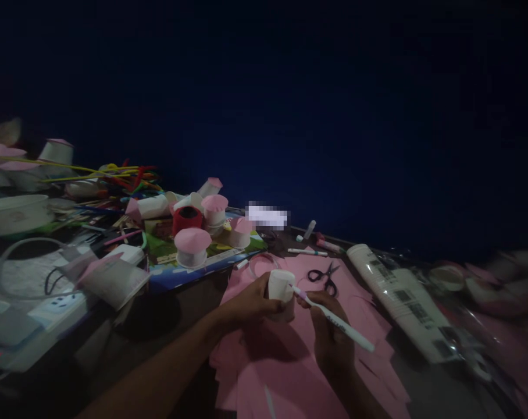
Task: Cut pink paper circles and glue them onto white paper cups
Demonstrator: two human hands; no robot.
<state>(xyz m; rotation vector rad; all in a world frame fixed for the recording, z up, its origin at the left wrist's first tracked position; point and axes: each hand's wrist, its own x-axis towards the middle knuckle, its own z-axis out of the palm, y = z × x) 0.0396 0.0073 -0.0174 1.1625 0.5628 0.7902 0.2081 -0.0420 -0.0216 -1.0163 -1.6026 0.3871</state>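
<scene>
My left hand (pixel 256 302) is wrapped round a small white paper cup (pixel 282 284), holding it above a stack of pink paper (pixel 285 372). In my right hand (pixel 329 326) is a white marker (pixel 349 331) with dark lettering on its barrel. The marker's tip meets, or nearly meets, the right side of the cup near its rim. Just beyond the hands, black-handled scissors (pixel 324 278) lie with parted blades on the pink sheets. Several paper cups with pink cone tops, one of them a nearby capped cup (pixel 192 247), stand to the left.
A red tape roll (pixel 187 220) sits among the cups on a colourful board (pixel 172 276). A power strip (pixel 54 308) and a white bowl (pixel 15 212) are at left. Stacked cups in plastic (pixel 403 302) lie at right. Loose pens (pixel 307 252) rest behind the paper.
</scene>
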